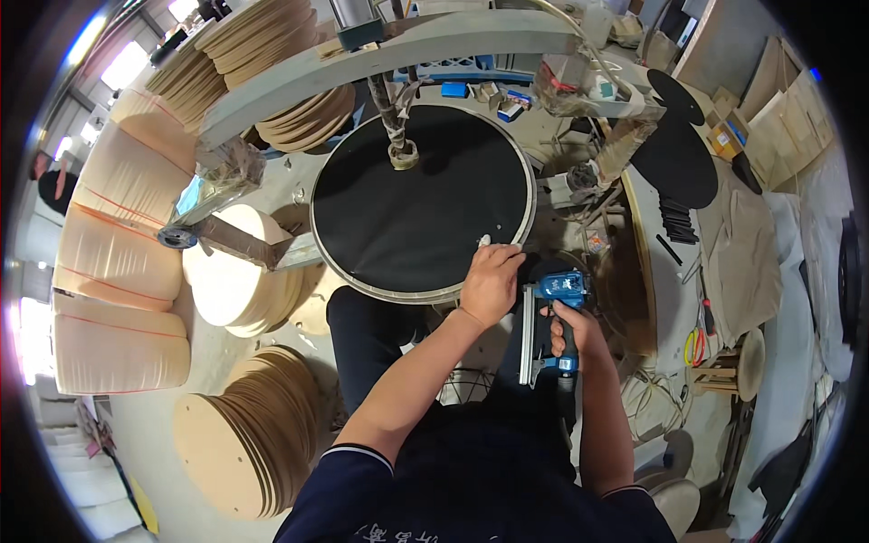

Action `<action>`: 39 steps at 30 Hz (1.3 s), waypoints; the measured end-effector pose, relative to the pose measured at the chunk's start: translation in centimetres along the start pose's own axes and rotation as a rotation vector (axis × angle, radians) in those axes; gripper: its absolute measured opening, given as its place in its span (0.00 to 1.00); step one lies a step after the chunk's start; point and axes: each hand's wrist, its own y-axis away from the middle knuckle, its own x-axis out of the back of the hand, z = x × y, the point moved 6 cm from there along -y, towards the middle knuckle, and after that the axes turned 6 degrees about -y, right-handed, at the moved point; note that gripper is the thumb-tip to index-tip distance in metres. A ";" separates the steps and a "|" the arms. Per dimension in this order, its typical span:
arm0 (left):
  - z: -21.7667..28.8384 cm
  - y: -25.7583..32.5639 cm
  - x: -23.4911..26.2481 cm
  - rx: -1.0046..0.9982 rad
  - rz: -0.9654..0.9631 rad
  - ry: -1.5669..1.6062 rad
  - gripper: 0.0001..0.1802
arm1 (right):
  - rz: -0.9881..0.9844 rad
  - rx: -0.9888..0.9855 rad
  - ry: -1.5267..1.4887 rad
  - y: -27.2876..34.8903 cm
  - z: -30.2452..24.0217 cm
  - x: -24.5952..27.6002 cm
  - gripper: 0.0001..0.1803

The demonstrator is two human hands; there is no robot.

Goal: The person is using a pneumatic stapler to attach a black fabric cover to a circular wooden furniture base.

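Note:
A large round disc covered in black material [407, 208] lies level in front of me, with a pale ring round its edge. My left hand [491, 282] rests over its near right rim, fingers bent and close together. What lies under the fingertips is hidden. A small white bit shows beside them. In my right hand [572, 330] is a blue staple gun [561, 288], held upright just right of the disc and apart from it. Its silver magazine faces my left hand. From above, a metal rod with a wrapped end [403, 156] comes down over the disc's far part.
A grey curved frame [389, 59] spans beyond the disc. Stacked round boards [262, 425] stand at left, near wrapped pale stacks [122, 344]. The right-hand bench holds black round pieces [674, 158], black strips [677, 222] and scissors with red-yellow handles [697, 344]. Cables coil below.

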 end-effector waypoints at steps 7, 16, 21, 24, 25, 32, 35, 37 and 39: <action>-0.9 -2.0 2.7 0.015 -0.195 0.225 0.14 | -0.001 -0.022 -0.004 -0.2 0.2 0.6 0.22; -12.8 3.9 16.3 0.054 -0.054 -0.333 0.19 | 0.004 0.010 0.018 -0.1 -0.6 -0.3 0.18; -13.4 6.3 16.1 0.061 -0.164 -0.435 0.25 | 0.016 -0.011 0.022 -0.1 -0.7 -0.1 0.19; -11.9 6.8 14.8 0.163 -0.111 -0.465 0.25 | 0.009 -0.005 0.042 -0.2 -0.6 -0.2 0.21; -11.3 6.9 14.4 0.180 -0.096 -0.497 0.25 | 0.011 -0.008 0.045 -0.2 -0.6 -0.4 0.21; -7.0 7.7 10.3 0.272 -0.040 -0.520 0.31 | 0.007 -0.010 0.044 -0.7 -0.1 -0.4 0.18; -4.9 7.4 8.5 0.258 -0.054 -0.406 0.31 | 0.018 0.017 0.064 -0.8 -0.1 0.2 0.18; -3.6 7.1 8.1 0.221 -0.055 -0.292 0.29 | 0.032 0.004 0.058 -1.0 0.1 0.4 0.18; -3.2 7.2 8.0 0.175 -0.060 -0.154 0.28 | 0.033 0.000 0.065 -1.0 0.1 0.5 0.18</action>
